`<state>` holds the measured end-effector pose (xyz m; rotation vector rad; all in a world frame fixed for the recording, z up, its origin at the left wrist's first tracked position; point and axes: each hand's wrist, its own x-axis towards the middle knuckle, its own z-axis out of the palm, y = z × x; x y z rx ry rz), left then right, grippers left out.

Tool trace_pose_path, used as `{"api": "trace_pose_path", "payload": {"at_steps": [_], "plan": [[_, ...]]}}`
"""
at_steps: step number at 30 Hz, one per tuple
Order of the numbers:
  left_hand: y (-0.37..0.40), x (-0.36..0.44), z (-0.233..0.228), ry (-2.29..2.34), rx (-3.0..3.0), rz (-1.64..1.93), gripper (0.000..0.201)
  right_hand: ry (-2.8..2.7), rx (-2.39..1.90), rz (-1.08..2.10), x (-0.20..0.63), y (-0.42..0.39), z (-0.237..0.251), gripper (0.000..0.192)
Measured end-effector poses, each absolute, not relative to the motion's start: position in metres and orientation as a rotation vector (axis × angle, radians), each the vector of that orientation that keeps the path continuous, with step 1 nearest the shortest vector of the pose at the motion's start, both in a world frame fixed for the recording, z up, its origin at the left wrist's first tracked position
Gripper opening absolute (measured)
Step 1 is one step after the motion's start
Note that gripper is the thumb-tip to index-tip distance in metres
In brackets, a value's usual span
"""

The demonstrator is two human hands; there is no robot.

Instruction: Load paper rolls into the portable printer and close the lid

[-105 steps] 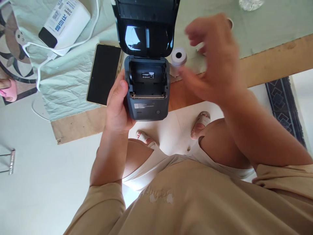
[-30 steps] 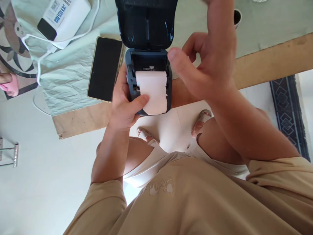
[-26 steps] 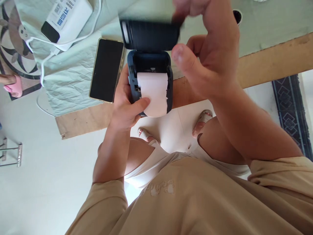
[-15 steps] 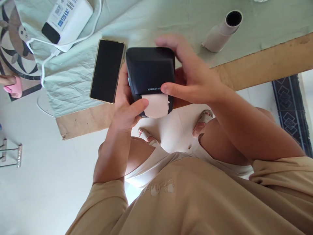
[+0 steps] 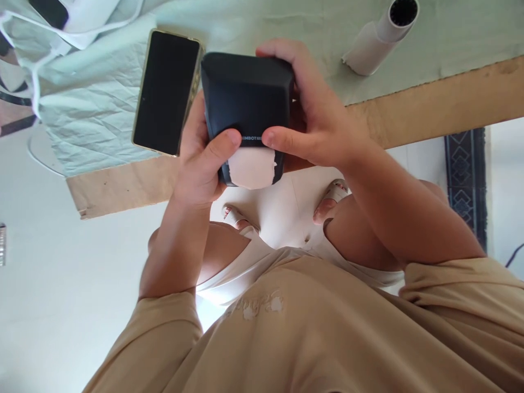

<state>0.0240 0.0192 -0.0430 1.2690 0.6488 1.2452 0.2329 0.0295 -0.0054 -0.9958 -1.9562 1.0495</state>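
Between both hands I hold a black label printer (image 5: 248, 98) with pale lettering near its front edge. A strip of pinkish-white label paper (image 5: 251, 168) sticks out of its near end, its right edge torn. My left hand (image 5: 204, 155) wraps the printer's left side, thumb on top beside the lettering. My right hand (image 5: 313, 114) grips the right side, with its thumb by the lettering and a finger over the far right corner. The fingers underneath are hidden. A phone (image 5: 167, 91) with a dark screen lies just left of my left hand.
A pale green cloth (image 5: 295, 24) covers the table, whose bare wooden edge (image 5: 429, 103) shows at the front. A white cylindrical object with a dark opening (image 5: 379, 41) lies at the back right. White cables (image 5: 36, 82) and a white device (image 5: 84, 22) are at the back left.
My left thumb has moved from the paper up onto the printer's top. My right fingers have closed on the far right corner. The whole view has shifted slightly, and the printer looks tilted a little.
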Motion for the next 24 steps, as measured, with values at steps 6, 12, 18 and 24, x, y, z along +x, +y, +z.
{"api": "trace_pose_path", "payload": {"at_steps": [6,12,18,24], "plan": [[0.022,0.02,-0.046,0.669,1.282,1.254,0.069,-2.032,-1.073,0.939,0.233,0.025,0.006,0.061],[0.027,0.024,-0.036,0.64,1.264,1.192,0.07,-1.99,-0.95,0.994,0.235,0.03,0.001,0.059],[0.032,0.021,-0.03,0.95,0.957,1.128,0.055,-2.019,-0.785,0.932,0.236,0.041,-0.018,0.073],[0.031,0.026,-0.023,1.042,0.823,1.094,0.05,-2.035,-0.662,0.856,0.235,0.048,-0.027,0.077]]}}
